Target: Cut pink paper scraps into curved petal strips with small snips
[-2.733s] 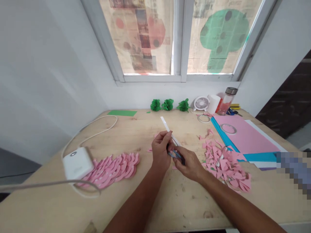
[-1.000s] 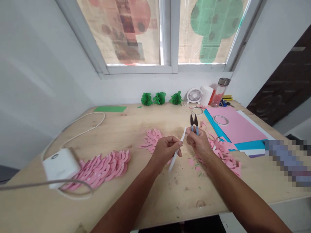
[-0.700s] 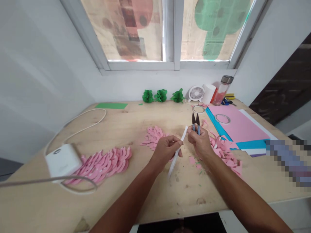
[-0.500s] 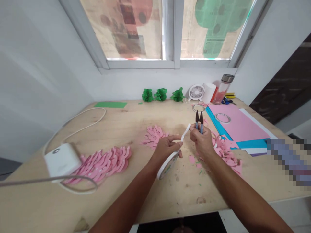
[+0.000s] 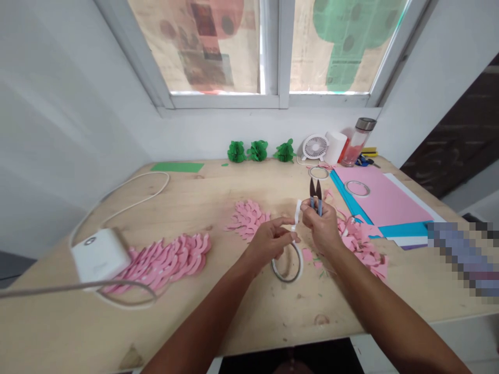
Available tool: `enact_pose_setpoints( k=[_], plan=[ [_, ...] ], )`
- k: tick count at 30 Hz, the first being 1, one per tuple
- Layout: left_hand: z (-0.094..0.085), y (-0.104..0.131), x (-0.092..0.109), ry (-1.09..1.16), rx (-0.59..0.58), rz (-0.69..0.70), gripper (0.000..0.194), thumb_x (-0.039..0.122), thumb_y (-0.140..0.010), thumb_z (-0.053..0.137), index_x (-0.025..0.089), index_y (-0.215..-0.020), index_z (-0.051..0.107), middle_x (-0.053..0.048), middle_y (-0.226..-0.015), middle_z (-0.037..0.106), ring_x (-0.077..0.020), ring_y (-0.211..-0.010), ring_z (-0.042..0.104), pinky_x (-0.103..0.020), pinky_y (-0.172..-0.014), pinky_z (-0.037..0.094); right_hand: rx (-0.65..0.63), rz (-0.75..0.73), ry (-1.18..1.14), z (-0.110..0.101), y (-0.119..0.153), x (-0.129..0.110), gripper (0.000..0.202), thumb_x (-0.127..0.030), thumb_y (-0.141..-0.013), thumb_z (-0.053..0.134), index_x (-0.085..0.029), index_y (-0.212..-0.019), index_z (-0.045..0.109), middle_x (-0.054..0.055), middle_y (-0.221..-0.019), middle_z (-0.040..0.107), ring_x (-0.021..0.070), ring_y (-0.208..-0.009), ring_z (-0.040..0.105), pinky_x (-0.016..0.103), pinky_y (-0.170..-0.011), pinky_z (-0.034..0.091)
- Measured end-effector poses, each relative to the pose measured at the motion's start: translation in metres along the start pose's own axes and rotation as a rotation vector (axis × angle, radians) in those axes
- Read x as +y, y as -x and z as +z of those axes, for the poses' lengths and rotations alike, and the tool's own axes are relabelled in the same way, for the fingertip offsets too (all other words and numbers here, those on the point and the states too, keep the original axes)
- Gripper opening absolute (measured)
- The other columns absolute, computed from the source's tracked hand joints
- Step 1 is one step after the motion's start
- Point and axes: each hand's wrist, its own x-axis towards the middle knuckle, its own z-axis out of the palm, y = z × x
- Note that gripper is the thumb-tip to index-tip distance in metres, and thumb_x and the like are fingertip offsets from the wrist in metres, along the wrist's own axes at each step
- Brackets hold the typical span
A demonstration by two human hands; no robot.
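My left hand (image 5: 268,240) is closed in a pinch on a strip of white tape, and the roll of tape (image 5: 300,262) hangs below its fingers as a ring. A short white tape end (image 5: 298,212) runs upward between my two hands. My right hand (image 5: 322,221) is closed around thread snips (image 5: 316,195), their dark blades pointing up and slightly apart; its fingertips are at the tape end. Left of my left hand lies a small cluster of pink paper petals (image 5: 247,215). Pink paper scraps (image 5: 364,244) lie beside my right forearm.
A row of pink cut petals (image 5: 183,254) lies at left by a white device (image 5: 100,258) with a cable. Green paper flowers (image 5: 257,150), a small fan (image 5: 315,147) and a glass bottle (image 5: 357,143) stand at the back. Pink sheets (image 5: 385,200) and a tape ring (image 5: 357,188) lie right.
The tape roll has swung from a slanted edge-on position under my left hand to hanging as an open ring further right. My right hand has shifted slightly left with the snips.
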Motion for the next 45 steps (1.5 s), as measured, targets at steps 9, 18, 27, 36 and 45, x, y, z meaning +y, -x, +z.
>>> enact_pose_setpoints(
  k=[9,18,27,36,45],
  plan=[
    [-0.001,0.005,0.01,-0.085,-0.008,0.011,0.046,0.04,-0.075,0.055,0.014,-0.113,0.051,0.001,-0.046,0.06,-0.0047,-0.028,0.031,-0.016,-0.032,0.023,-0.1,0.006,0.113,-0.001,0.001,-0.003,0.014,-0.028,-0.069,0.06,-0.016,-0.065,0.053,-0.007,-0.051,0.035,0.0049,-0.044,0.027,0.019,-0.041,0.02],
    [-0.008,0.005,0.01,-0.079,0.115,0.033,0.036,0.041,-0.073,0.058,0.014,-0.097,0.059,0.006,-0.036,0.05,-0.0054,-0.025,0.035,-0.016,-0.033,0.023,-0.144,0.015,0.168,0.003,0.005,0.0,0.017,-0.031,-0.07,0.06,-0.016,-0.066,0.054,-0.007,-0.05,0.034,0.0055,-0.044,0.026,0.02,-0.041,0.018],
    [-0.013,0.002,0.004,0.042,0.136,0.036,0.022,0.036,-0.071,0.061,0.016,-0.076,0.056,0.006,-0.035,0.049,-0.0064,-0.024,0.037,-0.016,-0.031,0.024,-0.216,0.023,0.275,0.007,0.009,-0.005,0.023,-0.038,-0.073,0.059,-0.015,-0.069,0.056,-0.006,-0.052,0.035,0.0061,-0.045,0.027,0.021,-0.042,0.019],
    [-0.026,0.006,0.006,0.057,0.158,0.053,0.017,0.032,-0.071,0.061,0.017,-0.073,0.054,0.006,-0.035,0.05,-0.0068,-0.026,0.039,-0.016,-0.032,0.027,-0.324,0.032,0.145,0.003,0.006,-0.006,0.034,-0.046,-0.083,0.046,-0.015,-0.085,0.059,-0.007,-0.049,0.031,0.0068,-0.043,0.025,0.022,-0.042,0.017],
    [-0.031,0.01,0.016,0.038,0.162,0.079,0.016,0.029,-0.069,0.061,0.016,-0.071,0.054,0.007,-0.036,0.048,-0.0056,-0.028,0.04,-0.015,-0.034,0.031,-0.459,0.138,0.238,0.002,0.005,-0.004,0.041,-0.048,-0.083,0.044,-0.012,-0.074,0.062,-0.008,-0.043,0.028,0.0064,-0.04,0.021,0.023,-0.042,0.013]
  ],
)
